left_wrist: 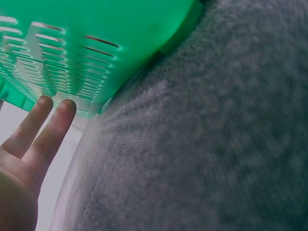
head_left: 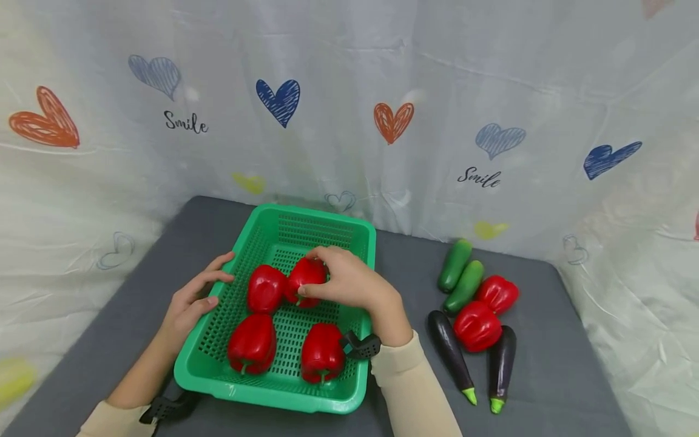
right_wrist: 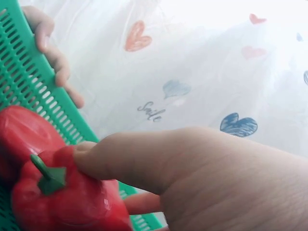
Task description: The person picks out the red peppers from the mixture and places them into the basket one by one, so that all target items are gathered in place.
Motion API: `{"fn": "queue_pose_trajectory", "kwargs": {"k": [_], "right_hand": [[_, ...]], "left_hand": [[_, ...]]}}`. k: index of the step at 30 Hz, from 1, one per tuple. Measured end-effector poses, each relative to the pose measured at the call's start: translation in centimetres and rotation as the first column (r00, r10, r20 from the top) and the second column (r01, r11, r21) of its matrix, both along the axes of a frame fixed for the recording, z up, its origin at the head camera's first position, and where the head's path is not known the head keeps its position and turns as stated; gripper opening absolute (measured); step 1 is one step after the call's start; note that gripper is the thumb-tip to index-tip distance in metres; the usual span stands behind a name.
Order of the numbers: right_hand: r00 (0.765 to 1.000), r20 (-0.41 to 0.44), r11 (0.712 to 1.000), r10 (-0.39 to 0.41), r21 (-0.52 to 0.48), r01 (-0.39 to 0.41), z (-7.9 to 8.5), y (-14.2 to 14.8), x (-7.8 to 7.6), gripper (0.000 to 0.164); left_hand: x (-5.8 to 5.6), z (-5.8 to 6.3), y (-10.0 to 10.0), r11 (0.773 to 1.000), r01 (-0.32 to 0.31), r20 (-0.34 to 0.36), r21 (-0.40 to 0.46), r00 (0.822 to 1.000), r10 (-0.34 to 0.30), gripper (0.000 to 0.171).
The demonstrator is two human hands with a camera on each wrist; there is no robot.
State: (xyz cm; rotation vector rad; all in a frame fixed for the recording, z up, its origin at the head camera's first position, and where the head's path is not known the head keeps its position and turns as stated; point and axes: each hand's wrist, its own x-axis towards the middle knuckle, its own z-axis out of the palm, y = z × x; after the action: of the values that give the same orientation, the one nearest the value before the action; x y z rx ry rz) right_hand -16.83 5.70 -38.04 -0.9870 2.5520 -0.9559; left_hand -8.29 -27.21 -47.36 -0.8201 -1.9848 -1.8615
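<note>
A green plastic basket with slotted walls holds several red bell peppers. My right hand reaches in over its right side and grips one red bell pepper between thumb and fingers. In the right wrist view, the thumb presses that pepper beside its green stem. Another bell pepper lies against it on the left; two more, a left one and a right one, sit nearer the front. My left hand rests at the basket's left rim, its fingers extended along the outer wall.
Right of the basket, on the grey table, lie two cucumbers, two more red bell peppers and two eggplants, grouped close together. A white curtain printed with hearts hangs behind the table.
</note>
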Motion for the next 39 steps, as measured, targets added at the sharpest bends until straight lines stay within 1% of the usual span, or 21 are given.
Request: {"fn": "queue_pose_trajectory", "kwargs": {"k": [7,13,18,23,30,34,39], "right_hand": [[1.0,0.022,1.0,0.017,0.016,-0.017,-0.1,-0.2,0.0,0.057],[1.0,0.02,0.999,0.013,0.034,-0.014,-0.3,-0.3,0.1,0.055],[1.0,0.006,0.998,0.006,0.064,-0.006,-0.4,-0.7,0.2,0.055],[1.0,0.007,0.997,0.013,0.081,-0.014,-0.5,-0.9,0.3,0.054],[0.999,-0.005,0.993,0.032,0.118,-0.031,-0.7,-1.0,0.3,0.05],[0.999,-0.015,0.99,0.033,0.139,-0.031,-0.9,-1.1,0.3,0.05],[0.999,-0.016,0.989,0.041,0.142,-0.038,-0.8,-1.1,0.3,0.05]], "left_hand": [[0.1,0.0,-0.2,1.0,-0.001,0.01,-0.003,1.0,0.001,0.037],[0.1,-0.1,-0.1,1.0,-0.009,0.022,-0.003,1.0,0.009,0.037],[0.0,0.0,-0.1,1.0,0.0,-0.005,0.0,1.0,0.0,0.037],[0.0,0.1,-0.1,1.0,0.003,-0.018,-0.001,1.0,-0.003,0.038],[0.0,0.0,0.0,1.0,0.002,-0.005,-0.002,1.0,-0.002,0.037],[0.0,0.0,0.0,1.0,0.004,-0.013,-0.003,1.0,-0.004,0.038],[0.0,0.0,0.0,1.0,0.004,-0.01,-0.002,1.0,-0.004,0.038]]}}
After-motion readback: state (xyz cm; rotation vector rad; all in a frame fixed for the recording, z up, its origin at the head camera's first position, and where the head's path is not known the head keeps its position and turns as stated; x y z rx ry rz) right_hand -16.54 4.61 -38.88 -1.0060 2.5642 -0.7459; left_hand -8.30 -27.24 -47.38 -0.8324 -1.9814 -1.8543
